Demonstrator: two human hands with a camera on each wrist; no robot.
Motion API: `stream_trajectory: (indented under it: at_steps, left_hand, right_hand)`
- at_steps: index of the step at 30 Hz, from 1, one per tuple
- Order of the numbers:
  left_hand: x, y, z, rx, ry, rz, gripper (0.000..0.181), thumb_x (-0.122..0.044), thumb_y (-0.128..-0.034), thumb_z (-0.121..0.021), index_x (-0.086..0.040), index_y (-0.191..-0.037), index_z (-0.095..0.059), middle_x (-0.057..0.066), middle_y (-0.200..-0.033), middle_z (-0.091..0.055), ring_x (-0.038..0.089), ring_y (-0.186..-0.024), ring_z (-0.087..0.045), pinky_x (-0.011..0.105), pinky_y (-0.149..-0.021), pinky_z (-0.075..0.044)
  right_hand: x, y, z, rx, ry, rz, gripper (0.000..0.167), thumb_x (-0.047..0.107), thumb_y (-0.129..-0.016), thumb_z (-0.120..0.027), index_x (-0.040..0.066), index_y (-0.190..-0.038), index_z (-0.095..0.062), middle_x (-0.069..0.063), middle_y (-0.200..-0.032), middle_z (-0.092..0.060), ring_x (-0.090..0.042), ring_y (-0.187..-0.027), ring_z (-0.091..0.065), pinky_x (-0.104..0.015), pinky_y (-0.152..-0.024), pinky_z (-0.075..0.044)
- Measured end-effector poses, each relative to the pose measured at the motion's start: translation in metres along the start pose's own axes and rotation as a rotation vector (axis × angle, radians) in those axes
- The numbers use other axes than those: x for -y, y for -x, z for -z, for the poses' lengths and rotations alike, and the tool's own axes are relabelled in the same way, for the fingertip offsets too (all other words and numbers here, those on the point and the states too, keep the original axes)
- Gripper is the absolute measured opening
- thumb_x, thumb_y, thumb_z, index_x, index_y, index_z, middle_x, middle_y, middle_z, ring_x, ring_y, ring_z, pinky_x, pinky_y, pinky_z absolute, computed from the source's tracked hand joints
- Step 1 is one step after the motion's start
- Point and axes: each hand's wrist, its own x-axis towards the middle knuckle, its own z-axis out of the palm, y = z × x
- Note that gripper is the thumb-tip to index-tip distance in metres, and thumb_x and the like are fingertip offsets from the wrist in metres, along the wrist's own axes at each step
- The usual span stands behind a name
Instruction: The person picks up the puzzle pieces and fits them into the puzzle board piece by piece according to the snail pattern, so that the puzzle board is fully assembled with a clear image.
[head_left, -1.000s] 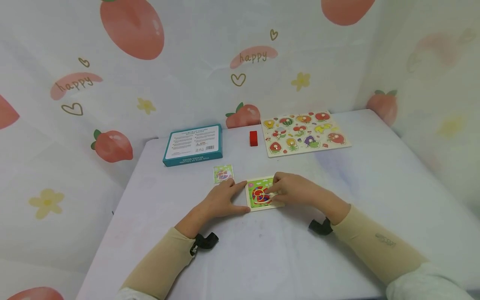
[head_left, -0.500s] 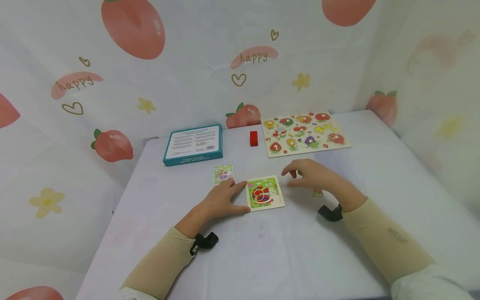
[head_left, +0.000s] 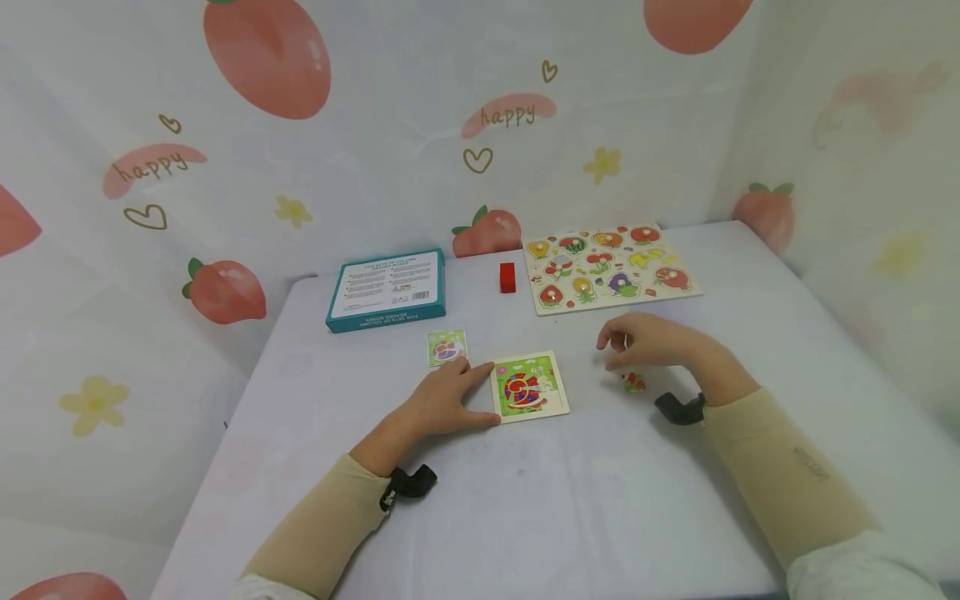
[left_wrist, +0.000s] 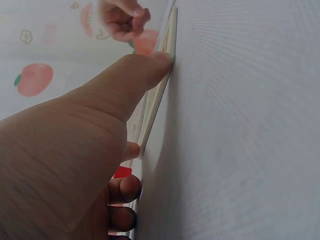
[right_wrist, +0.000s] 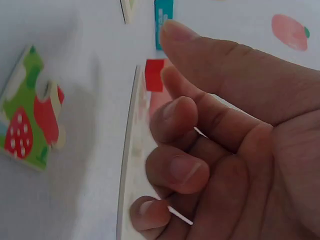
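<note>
A square wooden snail jigsaw puzzle [head_left: 522, 388] lies flat on the table, with pale bare wood showing at its lower right. My left hand [head_left: 438, 400] steadies the puzzle's left side, thumb at the near corner and index finger at the far one. In the left wrist view, the straight thumb [left_wrist: 145, 70] touches the edge of the board. My right hand [head_left: 652, 340] hovers to the right of the puzzle, fingers loosely bent and holding nothing. Below its fingertips lies a loose puzzle piece [head_left: 634, 382]; the right wrist view shows this jigsaw piece [right_wrist: 20, 132] green with a strawberry print.
A small snail picture card [head_left: 446, 347] lies just beyond the left hand. Farther back are a teal-edged box [head_left: 386, 287], a red block [head_left: 507, 277] and a fruit knob puzzle board [head_left: 611, 268]. A printed cloth wall [head_left: 375, 167] closes off the table's back.
My right hand has left the snail puzzle and moved right, over to the loose piece, which has come into sight. The left hand has stayed in place.
</note>
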Motion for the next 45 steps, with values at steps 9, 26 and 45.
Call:
stream_trajectory:
  at_steps: [9, 26, 45]
  left_hand:
    - [0.000, 0.000, 0.000, 0.002, -0.004, 0.006, 0.094, -0.068, -0.0812, -0.074, -0.025, -0.158, -0.044, 0.000, -0.101, -0.043, 0.015, -0.091, -0.043, 0.031, -0.070, -0.039]
    - [0.001, 0.000, -0.001, 0.003, -0.004, 0.004, 0.093, -0.069, -0.0816, -0.074, -0.025, -0.158, -0.043, 0.000, -0.101, -0.043, 0.014, -0.091, -0.043, 0.030, -0.070, -0.039]
    - [0.002, 0.000, -0.001, 0.003, -0.004, 0.005, 0.093, -0.070, -0.0814, -0.073, -0.026, -0.158, -0.043, 0.000, -0.101, -0.043, 0.014, -0.091, -0.043, 0.030, -0.070, -0.039]
  right_hand:
    - [-0.011, 0.009, 0.010, 0.122, 0.004, -0.133, 0.025, 0.020, -0.086, -0.083, 0.009, -0.103, -0.068, -0.006, -0.087, -0.056, -0.024, -0.087, -0.052, -0.037, -0.074, -0.043]
    - [0.000, 0.016, -0.002, 0.173, 0.157, -0.274, 0.027, 0.016, -0.080, -0.084, 0.013, -0.100, -0.066, -0.008, -0.097, -0.061, -0.028, -0.091, -0.055, -0.042, -0.076, -0.046]
    - [0.014, 0.016, 0.007, -0.064, 0.138, -0.139, 0.039, 0.017, -0.079, -0.080, 0.007, -0.112, -0.062, -0.008, -0.100, -0.062, -0.026, -0.090, -0.057, -0.041, -0.077, -0.051]
